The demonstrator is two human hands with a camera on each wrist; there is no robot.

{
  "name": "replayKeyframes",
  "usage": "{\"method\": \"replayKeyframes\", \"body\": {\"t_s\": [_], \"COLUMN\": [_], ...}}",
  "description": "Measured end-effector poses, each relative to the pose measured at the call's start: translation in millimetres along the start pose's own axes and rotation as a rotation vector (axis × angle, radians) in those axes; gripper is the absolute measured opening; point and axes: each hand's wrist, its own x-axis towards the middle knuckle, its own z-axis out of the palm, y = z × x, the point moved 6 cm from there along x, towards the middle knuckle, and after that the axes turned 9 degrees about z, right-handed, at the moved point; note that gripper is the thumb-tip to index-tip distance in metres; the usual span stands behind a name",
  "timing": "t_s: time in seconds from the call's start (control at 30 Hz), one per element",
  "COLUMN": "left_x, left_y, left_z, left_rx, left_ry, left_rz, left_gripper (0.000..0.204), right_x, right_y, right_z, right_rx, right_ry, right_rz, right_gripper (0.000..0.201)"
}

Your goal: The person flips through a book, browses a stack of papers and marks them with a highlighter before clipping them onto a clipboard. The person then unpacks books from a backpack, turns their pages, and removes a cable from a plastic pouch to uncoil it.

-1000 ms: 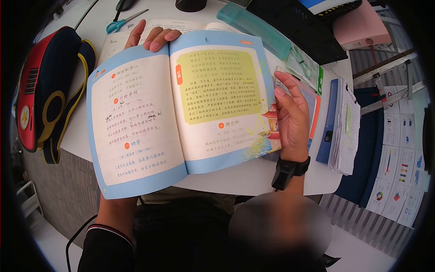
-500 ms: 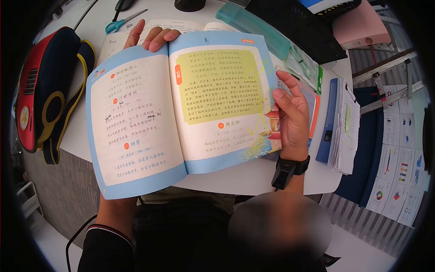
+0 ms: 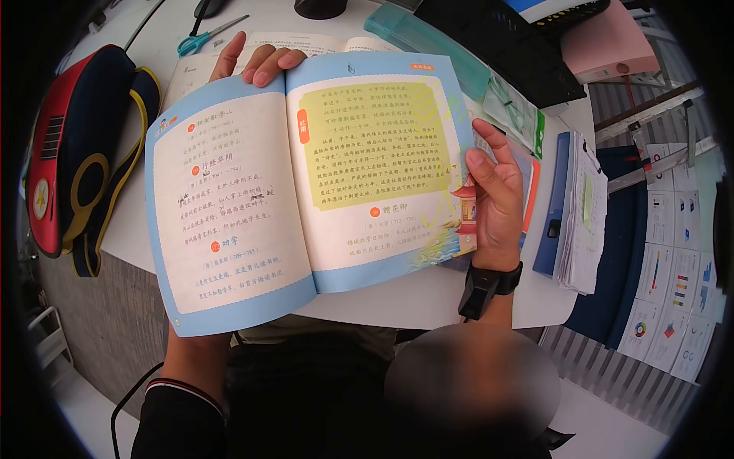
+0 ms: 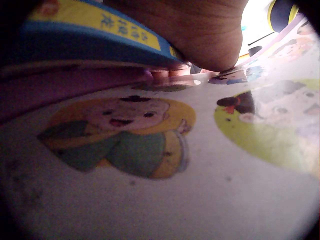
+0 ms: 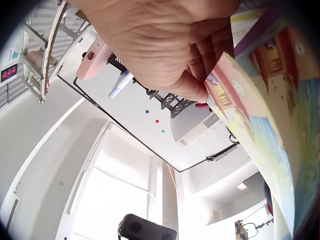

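An open book (image 3: pixel 375 264) with blue page borders and printed Chinese text is held up over the desk. My left hand (image 3: pixel 269 66) grips it from behind, with fingertips curled over the top edge near the spine. In the left wrist view, that hand (image 4: pixel 205 30) is against the cover (image 4: pixel 250 180), which shows cartoon children. My right hand (image 3: pixel 497 195) is at the right page's outer edge. The right wrist view shows its thumb and fingers pinching the illustrated page (image 5: pixel 235 100), which bows away from the pages behind it.
Another open book (image 3: pixel 264 42) lies behind the held one, near blue-handled scissors (image 3: pixel 200 40). A red and navy bag (image 3: pixel 84 153) stands at the left. Right of my hand are a stack of clipped papers (image 3: pixel 581 222), a teal case (image 3: pixel 428 46) and a pink box (image 3: pixel 612 46).
The right page's outer edge and my right hand have shifted slightly to the right. The left hand keeps its grip in place, and the same pages stay open.
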Motion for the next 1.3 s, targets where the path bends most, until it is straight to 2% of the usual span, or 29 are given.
{"method": "replayKeyframes", "body": {"t_s": [1.07,1.27,1.3], "left_x": [0.2,0.5,-0.3], "left_y": [1.9,2.8,2.9], "left_z": [-3.5,-1.1,-1.7], "left_rx": [-0.001,0.026,0.039], "left_ry": [-0.013,-0.005,0.051], "left_rz": [-0.001,-0.028,-0.025], "left_gripper": [0.058,0.058,0.057], "right_x": [-1.0,-1.2,-1.3], "right_y": [-1.9,-1.9,-2.1], "right_z": [2.5,2.8,3.5], "right_rx": [0.025,0.025,0.025], "right_ry": [-0.011,-0.021,-0.021], "right_rz": [-0.025,-0.028,-0.028], "right_gripper": [0.047,0.046,0.046]}}
